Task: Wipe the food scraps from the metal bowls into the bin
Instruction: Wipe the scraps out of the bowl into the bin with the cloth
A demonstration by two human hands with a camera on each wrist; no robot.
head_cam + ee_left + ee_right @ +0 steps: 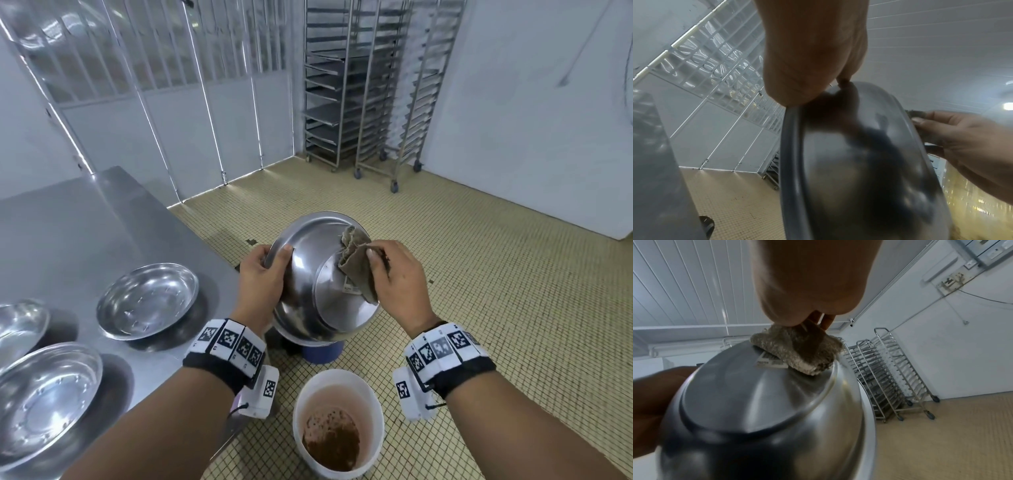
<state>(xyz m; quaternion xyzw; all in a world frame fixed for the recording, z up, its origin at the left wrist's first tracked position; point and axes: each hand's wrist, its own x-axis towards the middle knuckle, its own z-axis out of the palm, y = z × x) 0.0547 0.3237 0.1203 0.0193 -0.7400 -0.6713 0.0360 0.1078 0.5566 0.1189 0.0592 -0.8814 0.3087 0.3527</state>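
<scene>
My left hand grips the rim of a metal bowl, tilted with its underside toward me above a white bin on the floor. Brown scraps lie in the bin's bottom. My right hand pinches a folded grey-brown cloth against the bowl's right edge and base. In the right wrist view the cloth lies on the bowl's base beside a barcode sticker. The left wrist view shows the bowl from the side, with my left hand on its rim. The bowl's inside is hidden.
A steel table on my left carries three more metal bowls: one near its right edge, one at the front, one at the far left. Wheeled tray racks stand at the back wall. The floor is yellow tile.
</scene>
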